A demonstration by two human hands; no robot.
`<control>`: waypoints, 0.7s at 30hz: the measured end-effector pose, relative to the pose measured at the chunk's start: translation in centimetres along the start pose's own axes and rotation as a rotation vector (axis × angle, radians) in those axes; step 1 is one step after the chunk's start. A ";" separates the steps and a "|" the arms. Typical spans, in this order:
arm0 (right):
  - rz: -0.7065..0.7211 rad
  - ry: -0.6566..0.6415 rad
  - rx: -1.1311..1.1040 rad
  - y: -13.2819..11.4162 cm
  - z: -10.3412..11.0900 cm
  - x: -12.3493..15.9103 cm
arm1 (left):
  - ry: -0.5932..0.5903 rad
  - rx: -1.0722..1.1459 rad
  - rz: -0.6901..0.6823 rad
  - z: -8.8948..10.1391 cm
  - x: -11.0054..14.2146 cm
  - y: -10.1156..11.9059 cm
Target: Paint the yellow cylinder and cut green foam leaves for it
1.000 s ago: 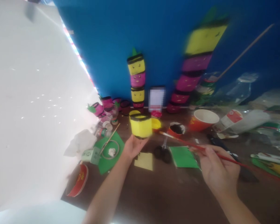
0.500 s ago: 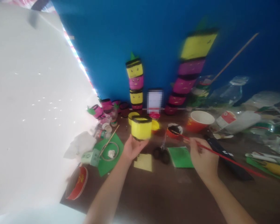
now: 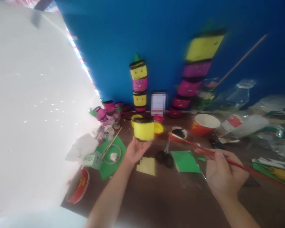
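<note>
1. Blue wall [image 3: 104,38] at back; brown table [image 3: 171,199] below, bearing all stock.
2. Red bowl [image 3: 79,193], tilted, at the table's left edge; green box [image 3: 91,161] near it.
3. Pink cups [image 3: 109,107], dark-rimmed, by the wall.
4. Green sheet [image 3: 106,172], with a ring [image 3: 120,154] on it.
5. Left hand [image 3: 136,153]: grasping the yellow cup from below; some fingers hidden.
6. Short stack [image 3: 139,84], yellow and pink, faces marked, by the wall.
7. Yellow cup [image 3: 144,131], held upright above the table. Done, as judged: yellow covering, dark bands at top and foot. Lacking on the side in view: a face such as the short stack bears. Far side not visible.
8. Scissors [image 3: 165,158], beyond the yellow paper [image 3: 146,166].
9. Black pot [image 3: 179,132]; brush [image 3: 192,144] tip just in front, contact uncertain.
10. Green paper [image 3: 186,162], flat.
11. Tall stack [image 3: 188,87], banded, by the wall.
12. Paper cup [image 3: 204,126], upright.
13. Right hand [image 3: 224,174]: fingers closed around the brush handle.
14. Clear bottle [image 3: 239,95], far right.
</note>
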State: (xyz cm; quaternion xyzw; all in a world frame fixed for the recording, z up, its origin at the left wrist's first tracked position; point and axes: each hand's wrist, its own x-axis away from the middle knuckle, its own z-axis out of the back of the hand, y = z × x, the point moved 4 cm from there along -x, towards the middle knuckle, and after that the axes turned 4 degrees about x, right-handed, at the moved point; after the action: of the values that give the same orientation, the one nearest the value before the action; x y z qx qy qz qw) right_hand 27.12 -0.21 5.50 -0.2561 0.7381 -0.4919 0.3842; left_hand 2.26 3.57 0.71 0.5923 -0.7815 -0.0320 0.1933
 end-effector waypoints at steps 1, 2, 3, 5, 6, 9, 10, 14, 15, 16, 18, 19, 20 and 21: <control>-0.071 -0.043 -0.126 0.0 -0.3 0.3 | 0.008 0.006 -0.006 0.0 0.0 0.0; -0.123 -0.088 -0.211 -0.2 -0.7 0.6 | 0.014 0.012 -0.011 -0.1 0.0 0.0; -0.163 -0.134 -0.254 -0.3 -1.1 1.0 | 0.020 0.016 -0.012 -0.1 0.0 -0.1; -0.217 -0.223 -0.274 -0.6 -1.8 1.7 | 0.027 0.020 -0.016 -0.1 0.0 -0.2; -0.230 -0.266 -0.272 -0.7 -2.1 2.1 | 0.027 0.019 -0.018 -0.1 0.0 -0.2; -0.234 -0.354 -0.267 -0.8 -2.6 3.0 | 0.020 0.014 -0.029 -0.1 0.1 -0.2; -0.232 -0.367 -0.270 -0.8 -2.7 3.1 | 0.022 0.011 -0.030 0.0 0.1 -0.2; -0.225 -0.394 -0.273 -0.6 -2.6 3.3 | 0.026 0.004 -0.041 0.1 0.0 -0.2; -0.223 -0.399 -0.269 -0.6 -2.6 3.3 | 0.023 0.003 -0.044 0.2 0.0 -0.2; -0.222 -0.403 -0.266 -0.7 -2.6 3.3 | 0.020 0.002 -0.047 0.2 0.0 -0.3; -0.218 -0.407 -0.264 -0.7 -2.7 3.3 | 0.017 -0.005 -0.045 0.2 0.0 -0.3; -0.216 -0.406 -0.266 -0.7 -2.8 3.4 | 0.014 -0.010 -0.043 0.3 0.0 -0.4; -0.214 -0.404 -0.270 -0.7 -2.8 3.4 | 0.010 -0.014 -0.042 0.3 0.0 -0.4; -0.213 -0.398 -0.276 -0.7 -2.8 3.4 | 0.005 -0.017 -0.041 0.3 0.0 -0.4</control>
State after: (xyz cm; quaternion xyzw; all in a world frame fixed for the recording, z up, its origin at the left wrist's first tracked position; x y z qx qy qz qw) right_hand 22.85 -1.51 5.70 -0.4740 0.6770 -0.3643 0.4294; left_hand 2.51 3.40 0.35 0.6067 -0.7683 -0.0414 0.1996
